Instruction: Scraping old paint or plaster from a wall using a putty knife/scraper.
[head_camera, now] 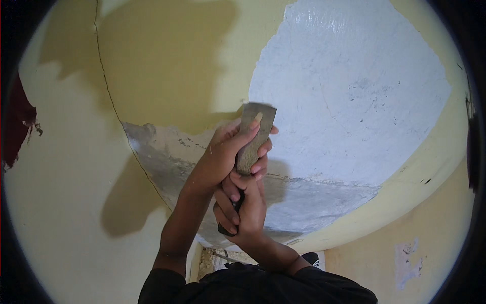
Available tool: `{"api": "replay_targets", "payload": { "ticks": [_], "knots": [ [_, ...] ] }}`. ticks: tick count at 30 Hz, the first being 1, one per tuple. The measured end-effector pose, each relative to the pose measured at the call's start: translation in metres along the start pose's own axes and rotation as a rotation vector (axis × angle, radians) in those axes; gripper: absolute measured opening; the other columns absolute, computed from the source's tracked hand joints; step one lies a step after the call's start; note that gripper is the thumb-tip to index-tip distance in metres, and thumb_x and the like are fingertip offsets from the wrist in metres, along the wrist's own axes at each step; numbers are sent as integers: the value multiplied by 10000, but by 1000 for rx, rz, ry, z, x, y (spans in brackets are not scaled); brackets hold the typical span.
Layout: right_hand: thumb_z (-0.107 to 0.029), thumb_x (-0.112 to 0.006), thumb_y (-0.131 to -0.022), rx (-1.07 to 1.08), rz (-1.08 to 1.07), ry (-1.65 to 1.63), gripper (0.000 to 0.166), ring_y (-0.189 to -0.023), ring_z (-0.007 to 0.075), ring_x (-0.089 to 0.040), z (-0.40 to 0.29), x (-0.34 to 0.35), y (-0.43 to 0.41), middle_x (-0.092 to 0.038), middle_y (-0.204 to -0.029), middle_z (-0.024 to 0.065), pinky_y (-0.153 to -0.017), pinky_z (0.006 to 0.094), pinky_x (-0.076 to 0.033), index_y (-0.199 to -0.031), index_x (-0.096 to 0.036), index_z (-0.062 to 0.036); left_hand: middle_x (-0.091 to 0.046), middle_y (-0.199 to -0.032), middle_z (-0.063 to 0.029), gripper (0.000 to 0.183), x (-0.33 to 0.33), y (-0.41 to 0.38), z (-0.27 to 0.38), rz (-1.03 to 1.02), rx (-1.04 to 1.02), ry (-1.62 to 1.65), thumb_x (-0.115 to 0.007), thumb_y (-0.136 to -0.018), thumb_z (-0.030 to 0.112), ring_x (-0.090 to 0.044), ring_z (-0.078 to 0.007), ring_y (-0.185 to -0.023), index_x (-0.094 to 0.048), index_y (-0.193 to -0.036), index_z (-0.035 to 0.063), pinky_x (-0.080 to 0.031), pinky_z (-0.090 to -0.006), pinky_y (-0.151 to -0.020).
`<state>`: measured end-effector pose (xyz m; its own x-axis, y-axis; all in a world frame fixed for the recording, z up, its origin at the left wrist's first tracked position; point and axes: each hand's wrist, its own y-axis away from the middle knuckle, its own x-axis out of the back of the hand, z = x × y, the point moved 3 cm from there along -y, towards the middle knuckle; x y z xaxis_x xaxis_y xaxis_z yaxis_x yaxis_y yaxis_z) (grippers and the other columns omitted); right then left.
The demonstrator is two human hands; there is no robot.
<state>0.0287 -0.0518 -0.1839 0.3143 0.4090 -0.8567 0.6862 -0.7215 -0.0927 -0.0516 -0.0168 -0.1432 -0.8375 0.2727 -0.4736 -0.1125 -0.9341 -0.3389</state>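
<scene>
A wall scraper [249, 161] with a broad, dirty blade and a black handle is in both hands, its blade end pointing up the picture. My left hand [231, 144] grips the blade, thumb lying along its face and fingers around behind it. Lower down, my right hand [246, 207] is closed around the black handle. The blade's edge is at the border between the yellow paint [171, 57] and a bared whitish patch [349, 87] of the wall; whether it touches cannot be told. Part of the handle is hidden by my fingers.
A thin crack [108, 89] runs down the wall at left. Grey bare plaster [303, 193] lies behind my forearms. Torn dark red cloth [17, 121] hangs at the far left. A black shoe [312, 258] shows beside my clothing, and a smaller peeled patch [406, 262] is at lower right.
</scene>
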Motion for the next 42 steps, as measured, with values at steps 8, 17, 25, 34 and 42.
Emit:
{"api": "replay_targets", "payload": {
  "ticks": [8, 17, 25, 34, 42],
  "knots": [
    [-189, -457, -946, 64, -93, -23, 165, -322, 77, -276, -8, -10, -7, -409, -660, -14, -231, 223, -219, -809, -408, -111, -498, -754, -65, 419, -9, -9, 12, -11, -31, -38, -489, -996, 322, -507, -141, -557, -494, -1152, -67, -445, -293, -514],
    [-196, -448, -949, 27, -33, 0, 173, -326, 78, -266, -6, -14, 0, -401, -672, -21, -245, 216, -225, -801, -407, -116, -501, -750, -62, 412, -11, -5, 14, 11, -20, -26, -497, -993, 317, -500, -139, -550, -500, -1137, -69, -450, -291, -527],
    [-230, -450, -973, 78, -215, -39, 233, -342, 54, -301, -25, -45, -15, -397, -672, -36, -245, 191, -251, -776, -401, -113, -522, -763, -68, 402, -28, -26, 52, -30, -81, -136, -511, -984, 315, -505, -140, -552, -518, -1113, -65, -457, -300, -516],
    [-210, -446, -971, 60, -120, -69, 236, -346, 50, -303, -19, -32, -6, -394, -674, -32, -241, 190, -243, -761, -394, -115, -528, -767, -75, 391, -21, -18, 35, -44, -73, -112, -511, -984, 306, -509, -148, -558, -520, -1101, -67, -456, -312, -517],
    [-234, -460, -975, 66, -185, -53, 284, -326, 58, -273, -37, -66, -12, -333, -591, -32, -245, 195, -241, -727, -386, -117, -534, -770, -85, 386, -36, -35, 66, -84, -100, -104, -512, -978, 277, -517, -163, -565, -518, -1097, -90, -466, -330, -546]
  ]
}}
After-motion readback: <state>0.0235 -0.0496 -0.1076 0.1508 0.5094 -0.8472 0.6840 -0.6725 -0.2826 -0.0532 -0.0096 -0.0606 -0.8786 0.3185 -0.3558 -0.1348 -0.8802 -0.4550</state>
